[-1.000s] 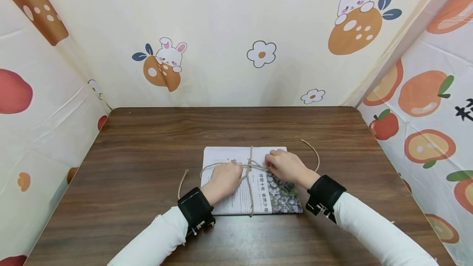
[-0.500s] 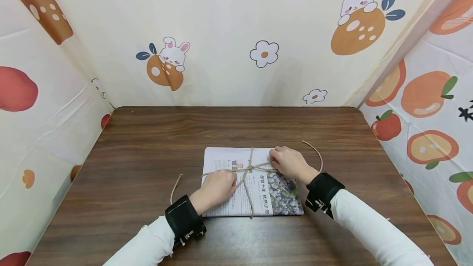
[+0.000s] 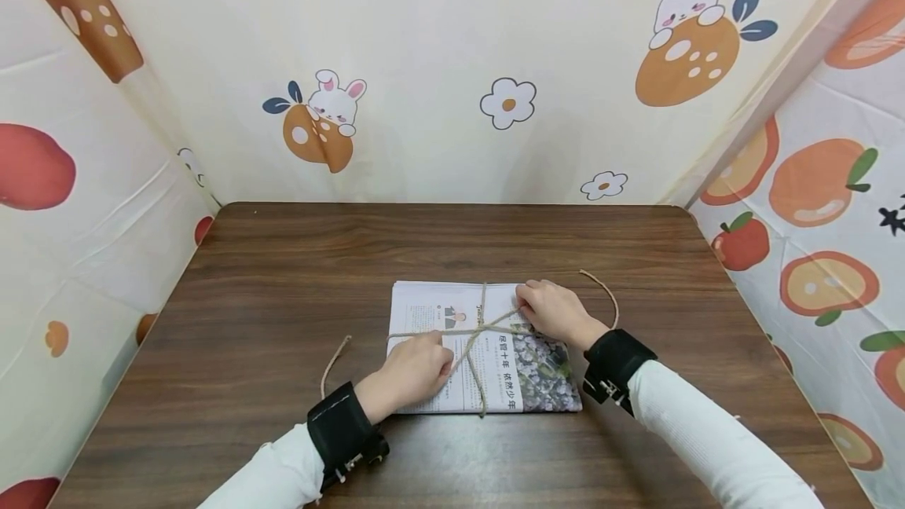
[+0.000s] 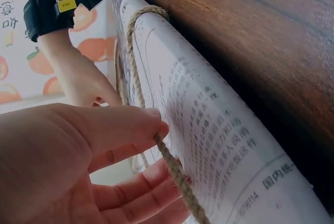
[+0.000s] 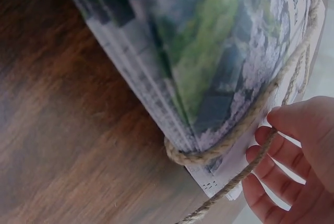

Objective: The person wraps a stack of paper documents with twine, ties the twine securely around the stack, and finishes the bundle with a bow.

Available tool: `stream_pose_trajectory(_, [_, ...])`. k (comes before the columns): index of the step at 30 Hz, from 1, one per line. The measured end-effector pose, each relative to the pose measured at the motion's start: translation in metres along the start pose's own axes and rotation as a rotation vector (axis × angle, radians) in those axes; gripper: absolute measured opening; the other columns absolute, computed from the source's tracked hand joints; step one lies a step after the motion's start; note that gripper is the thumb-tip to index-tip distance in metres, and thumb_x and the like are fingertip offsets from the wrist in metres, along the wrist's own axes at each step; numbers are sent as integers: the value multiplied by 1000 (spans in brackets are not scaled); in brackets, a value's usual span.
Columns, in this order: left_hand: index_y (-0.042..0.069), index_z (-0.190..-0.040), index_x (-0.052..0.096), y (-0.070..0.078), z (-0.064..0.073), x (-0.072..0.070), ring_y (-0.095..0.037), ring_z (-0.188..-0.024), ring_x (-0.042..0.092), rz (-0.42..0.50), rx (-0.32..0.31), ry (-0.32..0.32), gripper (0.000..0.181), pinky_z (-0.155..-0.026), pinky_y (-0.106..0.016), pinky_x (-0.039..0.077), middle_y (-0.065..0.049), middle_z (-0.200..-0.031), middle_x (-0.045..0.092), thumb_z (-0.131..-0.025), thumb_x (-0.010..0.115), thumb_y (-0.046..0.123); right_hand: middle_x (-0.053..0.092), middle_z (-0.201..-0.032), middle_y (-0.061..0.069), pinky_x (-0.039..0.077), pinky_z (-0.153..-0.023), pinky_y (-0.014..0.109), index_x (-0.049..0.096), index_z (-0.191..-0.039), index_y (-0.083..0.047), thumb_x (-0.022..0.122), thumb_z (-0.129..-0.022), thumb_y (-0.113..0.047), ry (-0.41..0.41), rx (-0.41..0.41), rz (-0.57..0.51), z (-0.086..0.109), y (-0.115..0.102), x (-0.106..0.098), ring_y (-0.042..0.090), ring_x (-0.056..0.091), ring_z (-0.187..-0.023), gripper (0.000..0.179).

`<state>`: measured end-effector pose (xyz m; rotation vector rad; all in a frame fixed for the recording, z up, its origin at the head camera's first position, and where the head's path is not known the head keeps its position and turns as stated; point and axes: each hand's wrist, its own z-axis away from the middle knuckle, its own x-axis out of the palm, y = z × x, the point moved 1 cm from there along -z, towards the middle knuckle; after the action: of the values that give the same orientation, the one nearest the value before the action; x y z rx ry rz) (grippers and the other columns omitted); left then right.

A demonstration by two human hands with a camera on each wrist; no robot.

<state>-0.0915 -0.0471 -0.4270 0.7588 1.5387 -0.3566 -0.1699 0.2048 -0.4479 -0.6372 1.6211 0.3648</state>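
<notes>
A flat stack of newspapers (image 3: 424,305) lies on the table, with twine (image 3: 482,328) wrapped round it both ways and crossing near its middle. Over its left part, my left hand (image 3: 410,371) pinches one twine end (image 4: 180,177) between thumb and forefinger, the other fingers loosely bent. At the upper right, my right hand (image 3: 558,313) pinches the other twine end (image 5: 245,174) between thumb and fingers. Between the hands the twine runs in a slanting line through the crossing. In the right wrist view another twine strand (image 5: 229,143) bends round the stack's edge.
The brown wooden table (image 3: 318,258) extends round the stack. Loose twine tails stick out, a left tail (image 3: 334,365) by the left wrist and a right tail (image 3: 604,293) behind the right wrist. A patterned back wall (image 3: 424,140) and side curtains (image 3: 813,242) border the table.
My left hand has moved left and toward me, drawing the twine straighter and tighter across the newspapers. My right hand has shifted slightly right and still pinches its end.
</notes>
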Motion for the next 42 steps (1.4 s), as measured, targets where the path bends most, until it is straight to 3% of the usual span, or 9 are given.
stream_pose_trajectory(10, [18,-58,50,-5,6,-3,-9,-61,37,59,23,-112,25,-47,-20,29,5,-72,42,-77,64,8,49,-72,-5,32,-55,25,52,-80,-16,62,-86,-11,-23,23,-29,-2,0,-1,10,43,-61,13])
stream_pose_trajectory(23, [19,-57,50,-11,9,-8,-11,-58,41,-5,36,-89,27,-47,-22,29,4,-65,42,-79,64,12,49,-71,-4,30,-52,23,52,-80,-16,61,-87,-10,-13,22,-12,-1,0,-2,9,41,-57,13])
stream_pose_trajectory(29, [17,-59,52,-11,9,-5,-12,-58,43,-14,1,-81,25,-48,-23,31,4,-65,45,-80,63,12,50,-73,-4,31,-54,24,53,-82,-15,60,-88,-11,-42,50,-50,1,1,-4,8,41,-59,10])
stream_pose_trajectory(42, [17,-65,47,-10,-1,-13,-7,-50,37,90,-54,-64,23,-44,-21,29,8,-57,42,-84,57,7,53,-81,-1,37,-55,24,57,-88,-12,62,-87,-13,-53,31,-63,8,-8,-30,7,46,-63,5])
